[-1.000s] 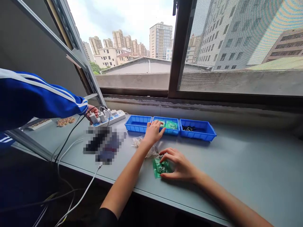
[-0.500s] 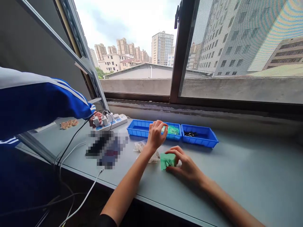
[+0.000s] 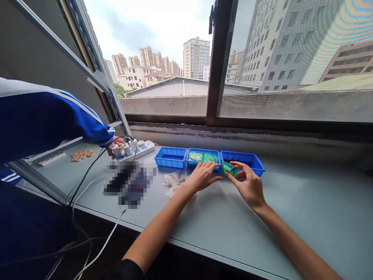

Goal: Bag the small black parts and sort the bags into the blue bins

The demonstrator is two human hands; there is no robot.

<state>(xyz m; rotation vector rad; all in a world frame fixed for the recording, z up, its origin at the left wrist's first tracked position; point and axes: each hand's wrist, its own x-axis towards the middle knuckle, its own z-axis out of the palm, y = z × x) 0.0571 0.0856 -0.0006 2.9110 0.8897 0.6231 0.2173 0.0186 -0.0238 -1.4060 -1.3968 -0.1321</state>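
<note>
My right hand [image 3: 248,186] grips a green packet [image 3: 229,168] between thumb and fingers, in front of the right blue bin [image 3: 253,161]. Facing it is my left hand [image 3: 202,177], fingers apart and nothing visible in it, by the front of the middle blue bin [image 3: 189,163]. Several green packets [image 3: 210,157] lie inside that middle bin. Dark items in the right bin are partly hidden behind my right fingers. A clear plastic bag of small parts [image 3: 172,179] rests on the table, partly covered by my left forearm.
The left blue bin [image 3: 170,163] stands in line with the others below the window. A white power strip [image 3: 140,151] has a co-worker's hand [image 3: 115,144] at its plugs. Cables [image 3: 112,229] hang over the table edge. Small tan pieces [image 3: 82,155] lie far left.
My right hand has carried the green packet up and right from the tabletop to the bins. My left hand has come down from over the middle bin, its fingers spreading.
</note>
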